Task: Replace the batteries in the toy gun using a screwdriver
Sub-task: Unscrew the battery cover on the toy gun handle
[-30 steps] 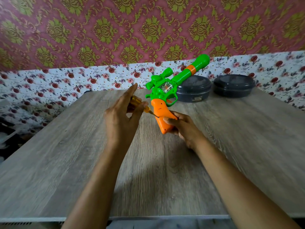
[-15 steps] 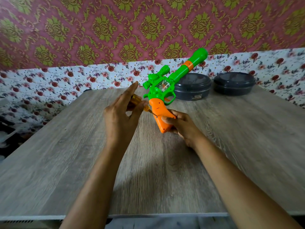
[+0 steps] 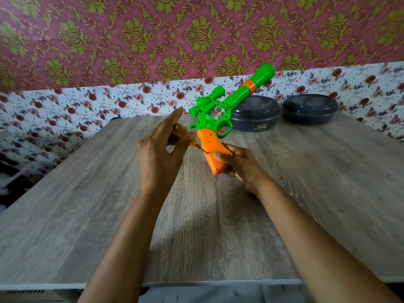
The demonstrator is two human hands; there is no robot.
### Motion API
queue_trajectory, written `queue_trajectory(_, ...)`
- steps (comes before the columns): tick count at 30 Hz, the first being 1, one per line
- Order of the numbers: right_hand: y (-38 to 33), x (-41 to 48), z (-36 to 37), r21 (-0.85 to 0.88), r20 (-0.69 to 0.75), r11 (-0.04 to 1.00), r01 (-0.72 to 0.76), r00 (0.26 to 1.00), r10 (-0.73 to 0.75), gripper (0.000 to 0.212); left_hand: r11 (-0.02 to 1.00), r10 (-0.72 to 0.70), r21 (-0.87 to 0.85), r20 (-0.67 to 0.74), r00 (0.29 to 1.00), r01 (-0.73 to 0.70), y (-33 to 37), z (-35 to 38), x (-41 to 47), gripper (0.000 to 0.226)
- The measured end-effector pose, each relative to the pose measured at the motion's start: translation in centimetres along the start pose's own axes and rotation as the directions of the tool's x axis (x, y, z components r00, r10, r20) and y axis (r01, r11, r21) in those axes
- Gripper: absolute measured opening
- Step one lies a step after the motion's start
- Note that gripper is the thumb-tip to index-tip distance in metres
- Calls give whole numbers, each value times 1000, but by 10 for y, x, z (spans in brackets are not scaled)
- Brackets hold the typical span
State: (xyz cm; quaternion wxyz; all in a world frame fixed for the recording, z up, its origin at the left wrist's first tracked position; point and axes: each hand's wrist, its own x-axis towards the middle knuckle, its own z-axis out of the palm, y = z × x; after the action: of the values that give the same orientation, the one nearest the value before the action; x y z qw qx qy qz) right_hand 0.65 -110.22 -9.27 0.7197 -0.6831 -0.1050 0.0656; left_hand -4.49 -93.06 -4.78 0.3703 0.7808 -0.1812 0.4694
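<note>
While right hand (image 3: 243,169) fingers (image 3: 221,157) curl round the toy gun (image 3: 212,143) grip, left hand (image 3: 159,159) fingers (image 3: 185,137) pinch the screwdriver (image 3: 193,142) against it.

Your right hand (image 3: 240,168) grips the orange handle of the green-and-orange plastic toy gun (image 3: 215,112), barrel tilted up and to the right. Left of the gun, your left hand (image 3: 160,156) pinches the amber-handled screwdriver (image 3: 193,142), its tip against the gun's handle. Behind the gun sit two dark grey round lidded containers (image 3: 254,115).
</note>
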Motion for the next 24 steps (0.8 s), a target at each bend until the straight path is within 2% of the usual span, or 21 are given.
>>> queue_trajectory(19, -2, -2, 3, -52, -9, 999, -2, 1000, 1, 45, 1000, -1, 2, 36, 999, 1, -2, 2, -1, 40)
queue_trajectory(24, -4, -3, 4, -112, -22, 994, 3, 1000, -5, 42, 993, -27, -111, 23, 999, 29, 7, 9, -6, 25)
